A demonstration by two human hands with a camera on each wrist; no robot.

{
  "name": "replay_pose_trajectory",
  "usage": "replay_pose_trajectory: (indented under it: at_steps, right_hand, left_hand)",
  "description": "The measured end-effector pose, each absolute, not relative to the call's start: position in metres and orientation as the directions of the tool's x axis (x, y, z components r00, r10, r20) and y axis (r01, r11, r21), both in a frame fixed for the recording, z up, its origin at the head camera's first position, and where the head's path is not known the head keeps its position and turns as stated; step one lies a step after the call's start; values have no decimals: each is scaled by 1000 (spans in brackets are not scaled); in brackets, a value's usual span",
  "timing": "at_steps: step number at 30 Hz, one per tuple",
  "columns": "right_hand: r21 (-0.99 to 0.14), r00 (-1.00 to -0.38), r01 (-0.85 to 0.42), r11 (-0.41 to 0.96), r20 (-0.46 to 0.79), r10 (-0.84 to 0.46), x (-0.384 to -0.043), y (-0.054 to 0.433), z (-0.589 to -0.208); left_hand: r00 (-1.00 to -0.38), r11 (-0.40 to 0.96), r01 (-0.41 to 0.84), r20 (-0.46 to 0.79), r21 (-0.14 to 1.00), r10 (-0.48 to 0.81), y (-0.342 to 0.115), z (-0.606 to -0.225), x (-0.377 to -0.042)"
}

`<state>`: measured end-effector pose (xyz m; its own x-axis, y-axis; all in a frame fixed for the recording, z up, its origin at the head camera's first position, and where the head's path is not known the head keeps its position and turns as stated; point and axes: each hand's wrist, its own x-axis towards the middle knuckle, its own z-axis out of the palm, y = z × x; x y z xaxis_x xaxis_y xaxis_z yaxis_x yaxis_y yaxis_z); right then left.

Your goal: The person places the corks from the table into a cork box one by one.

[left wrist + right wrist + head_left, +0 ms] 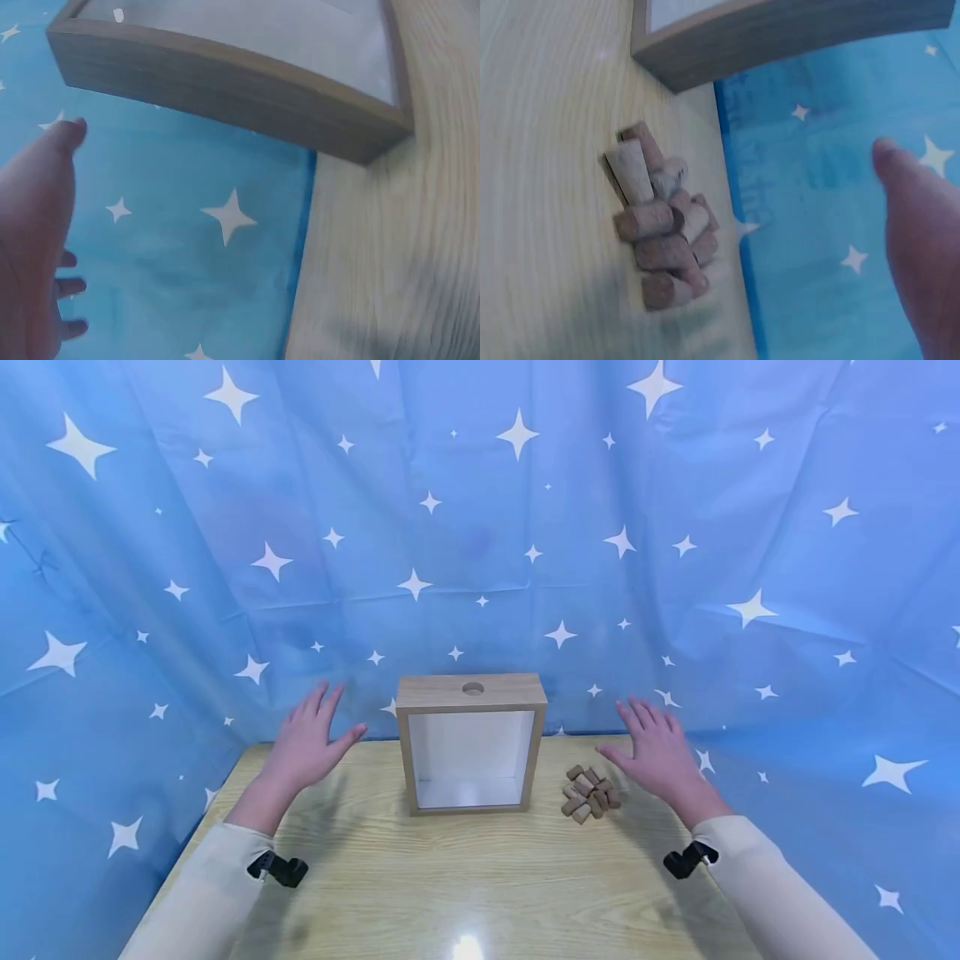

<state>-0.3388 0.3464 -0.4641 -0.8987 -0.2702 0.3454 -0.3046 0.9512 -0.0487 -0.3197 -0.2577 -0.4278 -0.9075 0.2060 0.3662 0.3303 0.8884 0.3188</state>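
Observation:
A square wooden shadow box point(472, 695) stands upright at the far middle of the table, with a round hole in its top and a clear front over a white inside. To its right lies a small heap of corks point(591, 793), seen closer as tan and brown corks point(656, 255) in the right wrist view. My left hand point(303, 743) hovers left of the box, fingers spread, holding nothing. Over the table by the corks, my right hand point(656, 756) is held up with its fingers extended and nothing in it. Both hands are apart from the box.
The light wooden table point(450, 877) ends just behind the box. A blue curtain point(480, 543) with white stars hangs behind and along both sides. Small black wrist cameras point(279, 867) are strapped over the pale sleeves point(206, 893).

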Motion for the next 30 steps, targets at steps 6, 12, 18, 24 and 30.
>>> replay_pose_trajectory:
  at_steps: [6,12,18,24,30]
  right_hand:
    - [-229,-922,-309,923,308,-233,-320,344,-481]
    - [-428,-947,-278,860,275,-169,-304,347,-499]
    - [-556,-973,-206,805,201,-110,-295,351,-521]
    - [-616,-986,-144,775,157,-58,-288,350,-538]
    - [-626,-992,-93,774,124,-19,-282,349,-547]
  left_hand:
    - [-858,744,457,462,488,224,-246,-424,-325]
    - [-784,586,587,572,559,240,-230,-417,-324]
    - [-755,476,644,598,599,269,-217,-412,-327]
    - [-760,410,646,592,644,269,-207,-411,-331]
    - [-769,382,638,578,669,273,-197,-409,-335]
